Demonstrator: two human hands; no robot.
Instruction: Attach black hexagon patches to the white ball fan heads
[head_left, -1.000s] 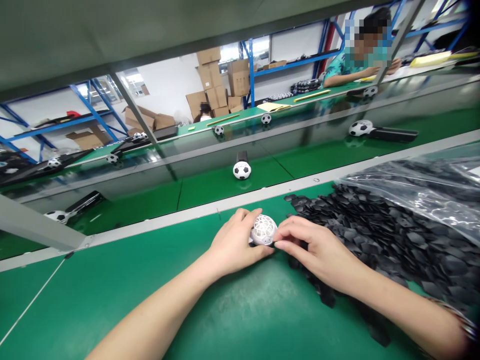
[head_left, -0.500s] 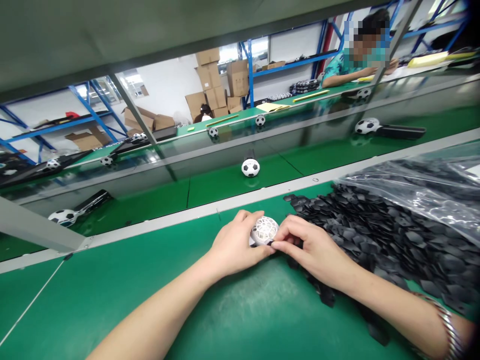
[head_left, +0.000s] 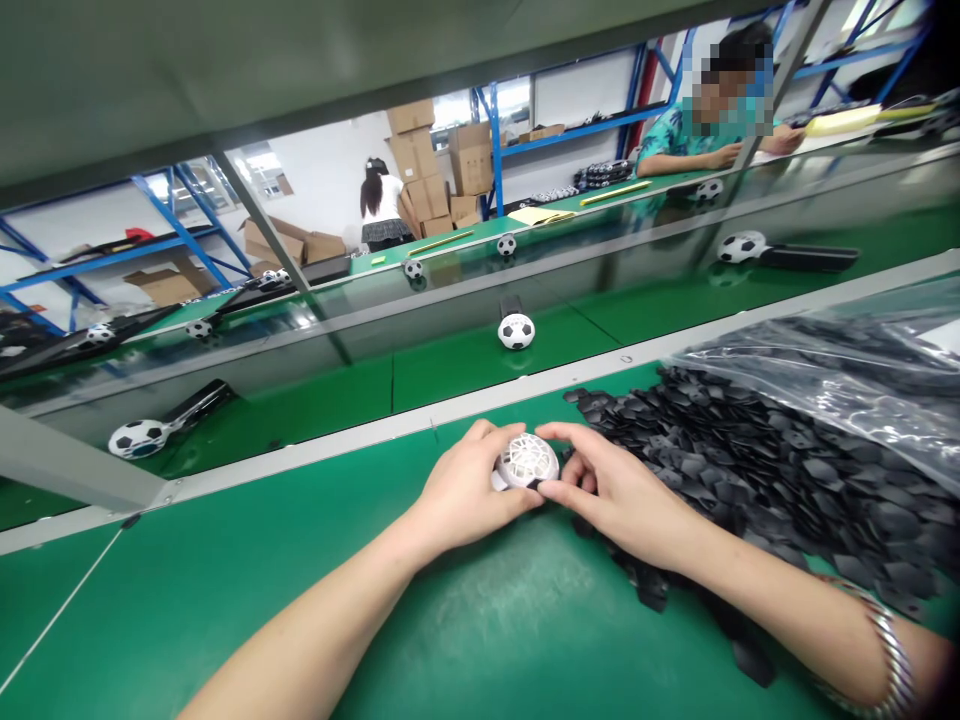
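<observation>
A white openwork half-ball shell [head_left: 529,460], its web-like ribs facing up, is between my two hands just above the green worktop. My left hand [head_left: 469,487] grips its left side, with the thumb along the near edge. My right hand [head_left: 607,490] curves round the right side, index finger at the far edge and thumb at the near right edge. A small dark patch shows on the near rim by the right thumb; its kind I cannot make out. Close to the right hand lies a heap of small black flat pieces [head_left: 750,470].
Beyond the metal rail [head_left: 337,455] runs a green conveyor [head_left: 435,365] bearing soccer-ball items with black handles, including one ball [head_left: 516,331]. A clear plastic bag [head_left: 840,350] lies over the heap. Across the line sits a co-worker [head_left: 697,140]; another person [head_left: 384,205] stands near cardboard boxes [head_left: 420,160].
My right index finger has lifted from its pinch beside the thumb to the shell's far edge. The conveyor's balls have shifted slightly right. The person at the back has risen into view.
</observation>
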